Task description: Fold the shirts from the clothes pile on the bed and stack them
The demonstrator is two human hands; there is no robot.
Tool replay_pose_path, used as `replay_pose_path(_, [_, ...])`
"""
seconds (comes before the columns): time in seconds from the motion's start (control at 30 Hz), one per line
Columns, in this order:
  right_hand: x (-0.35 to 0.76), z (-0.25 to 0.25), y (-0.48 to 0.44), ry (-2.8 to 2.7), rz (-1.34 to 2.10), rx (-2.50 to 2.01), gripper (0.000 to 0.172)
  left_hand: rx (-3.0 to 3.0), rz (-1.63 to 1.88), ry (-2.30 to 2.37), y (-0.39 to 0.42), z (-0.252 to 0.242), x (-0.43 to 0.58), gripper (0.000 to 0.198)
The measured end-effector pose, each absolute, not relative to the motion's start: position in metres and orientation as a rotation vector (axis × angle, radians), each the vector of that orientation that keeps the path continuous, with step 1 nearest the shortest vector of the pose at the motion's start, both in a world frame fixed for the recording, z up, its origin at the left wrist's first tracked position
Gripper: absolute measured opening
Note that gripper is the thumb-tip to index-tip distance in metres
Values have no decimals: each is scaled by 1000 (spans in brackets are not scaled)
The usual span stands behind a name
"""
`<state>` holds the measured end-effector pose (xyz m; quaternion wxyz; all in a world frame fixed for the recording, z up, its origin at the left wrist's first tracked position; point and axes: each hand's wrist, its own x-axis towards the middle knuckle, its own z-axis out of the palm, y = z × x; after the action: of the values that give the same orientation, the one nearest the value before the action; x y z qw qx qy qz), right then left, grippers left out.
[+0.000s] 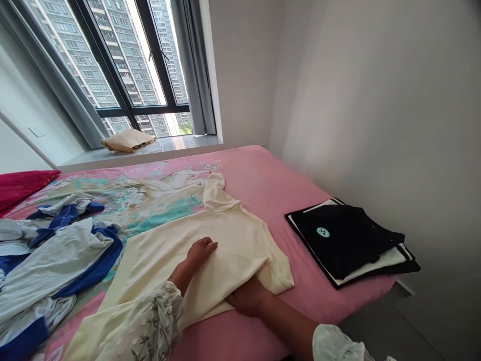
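Note:
A cream short-sleeved shirt (176, 235) with a tall collar or hood lies spread on the bed, its neck pointing away from me. On the middle of its body rests my left hand (201, 253), fingers curled closed against the fabric. My right hand (250, 297) is closed on the near side edge of the shirt, just below the near sleeve (278, 271). The cloth hides part of its fingers, and the fabric is lifted a little there.
At right on the pink bed (259, 170) sits a stack of folded black and white clothes (338, 235). Rumpled white and blue clothes (56, 260) lie left, near a red cushion (26, 188). A folded beige cloth item (130, 140) rests on the windowsill.

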<state>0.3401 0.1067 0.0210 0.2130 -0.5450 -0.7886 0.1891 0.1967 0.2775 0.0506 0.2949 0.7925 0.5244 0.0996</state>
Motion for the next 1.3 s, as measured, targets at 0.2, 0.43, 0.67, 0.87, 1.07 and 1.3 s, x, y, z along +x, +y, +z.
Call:
replay_pose_path(0.2, [338, 15, 92, -1987, 331, -1706, 59, 2162, 272, 1473, 276, 39, 194, 32])
replay_pose_path(0.43, [356, -5, 63, -1751, 287, -2177, 71, 2281, 401, 1592, 244, 50, 135, 40])
replay_pose_path(0.67, [368, 4, 47, -1713, -95, -2144, 41, 2920, 546, 1518, 144, 18, -32, 54])
replay_pose_path(0.87, [383, 13, 70, -1740, -317, -1944, 31, 3072, 608, 1615, 113, 13, -80, 39])
replay_pose_path(1.07, [395, 6, 80, -1841, -251, -1826, 23, 2971, 545, 1747, 118, 33, -60, 26])
replay_pose_path(1.3, [400, 6, 84, -1803, -230, -1772, 19, 3037, 503, 1812, 162, 99, -43, 25])
